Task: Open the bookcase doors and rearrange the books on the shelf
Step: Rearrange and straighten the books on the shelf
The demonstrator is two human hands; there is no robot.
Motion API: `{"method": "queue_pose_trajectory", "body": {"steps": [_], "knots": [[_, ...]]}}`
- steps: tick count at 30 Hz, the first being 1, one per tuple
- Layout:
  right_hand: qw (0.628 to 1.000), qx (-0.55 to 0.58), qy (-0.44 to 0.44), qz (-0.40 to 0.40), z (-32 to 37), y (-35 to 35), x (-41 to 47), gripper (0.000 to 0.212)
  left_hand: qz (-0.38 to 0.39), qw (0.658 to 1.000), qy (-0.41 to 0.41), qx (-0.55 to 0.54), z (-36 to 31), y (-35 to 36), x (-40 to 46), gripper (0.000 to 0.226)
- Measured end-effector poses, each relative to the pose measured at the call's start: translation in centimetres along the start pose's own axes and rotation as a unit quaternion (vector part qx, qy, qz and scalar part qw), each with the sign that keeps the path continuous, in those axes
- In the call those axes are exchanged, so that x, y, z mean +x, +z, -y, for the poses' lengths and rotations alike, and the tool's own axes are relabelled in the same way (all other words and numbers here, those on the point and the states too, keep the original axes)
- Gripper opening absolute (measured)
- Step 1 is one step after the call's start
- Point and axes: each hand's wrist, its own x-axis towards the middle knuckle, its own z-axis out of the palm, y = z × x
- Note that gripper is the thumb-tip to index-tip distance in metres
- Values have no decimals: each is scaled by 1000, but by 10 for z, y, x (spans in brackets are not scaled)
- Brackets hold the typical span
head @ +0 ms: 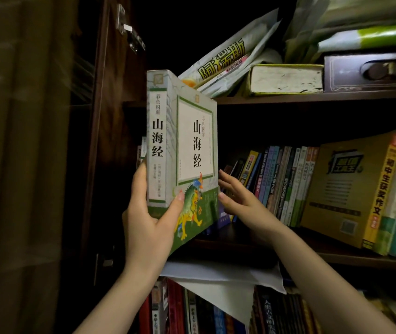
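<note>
Your left hand (pixel 148 227) grasped the white-green book (pixel 182 150) upright; your right hand (pixel 238 201), fingers released, touched its edge beside leaning books (pixel 281 179), dark gap above the shelf (pixel 240 242).

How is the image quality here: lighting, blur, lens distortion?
Head view: dim overall, the light falling mostly on the green and white book and both hands, left hand and right hand; cabinet recesses behind go near black; the curtain at left is soft and smeared; wide-angle bending curves the shelf edge and tilts the row of books; book title stays sharp.
</note>
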Motion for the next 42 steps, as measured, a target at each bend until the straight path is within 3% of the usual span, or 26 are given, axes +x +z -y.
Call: {"method": "queue_pose_trajectory", "body": {"steps": [4, 9, 14, 20, 25, 27, 29, 31, 32, 36, 42], "knots": [[999, -11, -7, -53, 7, -5, -21, 68, 17, 999, -26, -34, 1, 25, -4, 67], [978, -149, 6, -145, 6, -25, -51, 69, 39, 997, -43, -47, 6, 68, -13, 69], [990, -75, 45, -111, 12, -52, -79, 49, 87, 994, -34, -55, 18, 120, -25, 66], [985, 5, 107, -134, 4, -91, -100, 45, 102, 988, -86, -72, 30, 180, -44, 66], [979, -62, 76, -178, 8, -117, -121, 40, 109, 988, -93, -53, 37, 219, -50, 65], [956, -143, 24, -253, 12, -129, -132, 38, 122, 988, -88, -44, 37, 231, -50, 66], [897, -257, -26, -359, 7, -143, -142, 39, 144, 985, -84, -50, 34, 240, -49, 67], [837, -329, -15, -437, -5, -157, -149, 47, 178, 978, -86, -64, 29, 251, -49, 66], [826, -339, 11, -450, -10, -162, -151, 51, 196, 975, -85, -66, 27, 256, -50, 64], [895, -214, 28, -390, -27, -175, -156, 59, 253, 961, -93, -63, 23, 276, -54, 61], [899, -216, 32, -379, -41, -189, -160, 66, 336, 938, -78, -37, 23, 286, -52, 83]]}}
